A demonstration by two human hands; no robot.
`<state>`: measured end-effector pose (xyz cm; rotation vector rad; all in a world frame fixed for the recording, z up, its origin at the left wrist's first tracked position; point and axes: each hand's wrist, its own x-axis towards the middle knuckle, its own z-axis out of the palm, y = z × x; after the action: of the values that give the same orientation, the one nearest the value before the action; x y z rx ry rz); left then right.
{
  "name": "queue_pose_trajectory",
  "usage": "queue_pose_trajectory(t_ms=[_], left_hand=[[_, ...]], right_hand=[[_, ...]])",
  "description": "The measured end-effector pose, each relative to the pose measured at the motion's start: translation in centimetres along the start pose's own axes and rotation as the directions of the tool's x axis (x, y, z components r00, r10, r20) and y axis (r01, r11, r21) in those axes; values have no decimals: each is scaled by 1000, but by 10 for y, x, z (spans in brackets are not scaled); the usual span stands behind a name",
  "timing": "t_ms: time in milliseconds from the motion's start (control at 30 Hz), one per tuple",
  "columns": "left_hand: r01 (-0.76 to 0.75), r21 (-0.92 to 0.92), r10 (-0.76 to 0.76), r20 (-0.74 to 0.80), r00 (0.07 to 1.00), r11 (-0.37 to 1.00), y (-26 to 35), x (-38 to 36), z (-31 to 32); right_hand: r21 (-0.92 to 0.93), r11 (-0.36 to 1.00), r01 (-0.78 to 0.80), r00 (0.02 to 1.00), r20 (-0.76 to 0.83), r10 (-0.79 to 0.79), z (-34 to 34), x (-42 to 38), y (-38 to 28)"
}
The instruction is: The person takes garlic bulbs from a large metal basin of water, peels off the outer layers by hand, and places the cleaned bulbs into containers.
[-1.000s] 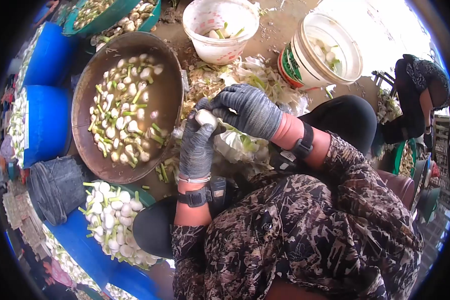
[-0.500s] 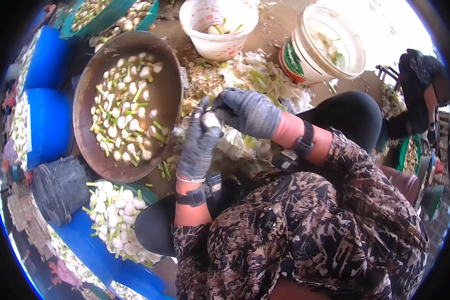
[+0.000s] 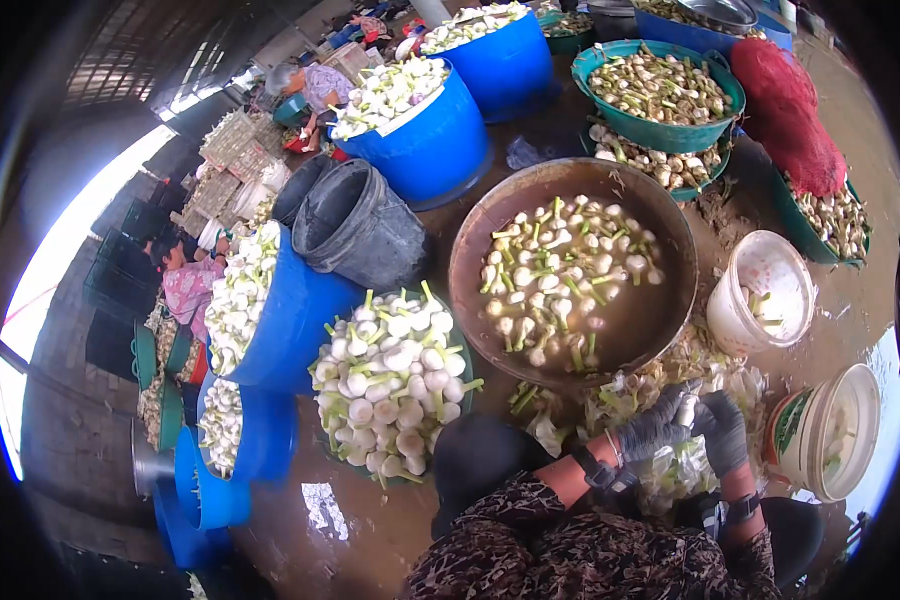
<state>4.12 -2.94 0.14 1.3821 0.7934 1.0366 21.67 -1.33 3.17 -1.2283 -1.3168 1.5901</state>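
Dark grey gloves cover both hands, close together at the lower right. My left hand (image 3: 654, 424) is closed round a white garlic bulb (image 3: 686, 409). Against the bulb's right side, my right hand (image 3: 720, 432) has its fingers curled; whether they pinch a bit of it is too small to tell. Pale peeled skins (image 3: 675, 478) lie beneath and around both hands. Just beyond them stands a wide brown basin (image 3: 470, 290) of murky water with many trimmed bulbs floating in it.
A heaped pile of white garlic (image 3: 395, 385) stands left of the basin. Blue tubs (image 3: 425, 150), dark buckets (image 3: 365, 225) and green basins (image 3: 670, 132) lie beyond. White buckets (image 3: 735, 320) stand at right, near a red sack (image 3: 785, 120). A person in pink (image 3: 192, 290) sits far left.
The head view has swung left and tilted, so the basin and hands now appear further right. My hands remain together at the bulb.
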Motion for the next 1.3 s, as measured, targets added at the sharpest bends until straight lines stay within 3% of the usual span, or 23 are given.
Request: queue_pose_trajectory(t_ms=[33,100,133,167,200,233,300,533,600,667,700,733,867,933,967,1000,1067,1100,1133,1167,1200,1267,1300], left_hand=[[64,-23,-65,-44,997,998,-4,3,3],[265,-58,-269,-58,961,962,-9,2,0],[405,-69,-406,-2,914,912,-11,3,-2],[280,-54,-284,-85,955,958,-27,1,4],[254,174,-242,-84,967,952,-3,2,2],[235,270,-229,-55,972,933,9,5,-1],[269,317,-258,-75,963,910,7,6,2],[110,282,-117,7,993,953,16,9,-2],[140,196,-149,33,988,971,17,11,-5],[187,78,-191,51,980,979,20,13,-2],[276,-287,-264,81,961,917,22,12,1],[330,-607,-316,134,939,723,23,13,2],[220,-581,-197,103,975,784,11,15,2],[151,-518,-142,59,988,842,1,16,4],[223,-757,-176,143,974,615,14,17,8],[235,-779,-224,125,967,582,14,16,12],[299,-845,-287,183,940,444,16,17,17],[353,-802,-398,158,903,481,20,18,19],[308,-830,-338,155,928,465,13,16,20],[299,-832,-345,139,928,467,7,14,23],[287,-835,-352,121,928,470,1,13,25],[268,-790,-323,94,942,551,10,16,26],[258,-740,-308,72,949,621,15,16,26]], right_hand=[[-2,1000,7,1000,11,-7,6,5,-1],[-489,793,363,894,-56,-444,14,-1,1],[-583,736,345,881,-69,-467,13,-1,0],[-506,832,227,924,-158,-348,14,-2,2],[-416,889,189,947,-161,-277,9,0,3],[-205,979,-6,982,-187,-33,2,5,11],[-52,965,-257,960,-126,249,-5,5,-4],[295,884,-362,914,-74,399,-11,-2,-12],[487,790,-372,916,56,397,-17,-3,-16],[505,793,-341,925,32,378,-20,-5,-19],[528,791,-308,936,17,353,-19,-4,-21],[550,789,-273,946,3,325,-17,-2,-25],[573,782,-245,936,-70,344,-15,4,-22],[720,626,-298,868,-68,492,-25,7,-14],[756,605,-249,861,-114,496,-28,10,-9],[788,582,-198,851,-157,501,-31,12,-5],[526,820,-227,889,-231,394,-37,15,8],[398,882,-251,894,-254,369,-39,17,14],[265,925,-272,898,-277,343,-41,19,20],[-48,975,-217,953,-229,201,-43,15,26],[-352,928,-119,988,-135,76,-45,11,32],[-852,515,-98,991,-128,-24,-43,4,38],[-881,474,12,1000,10,-9,-54,12,84]])
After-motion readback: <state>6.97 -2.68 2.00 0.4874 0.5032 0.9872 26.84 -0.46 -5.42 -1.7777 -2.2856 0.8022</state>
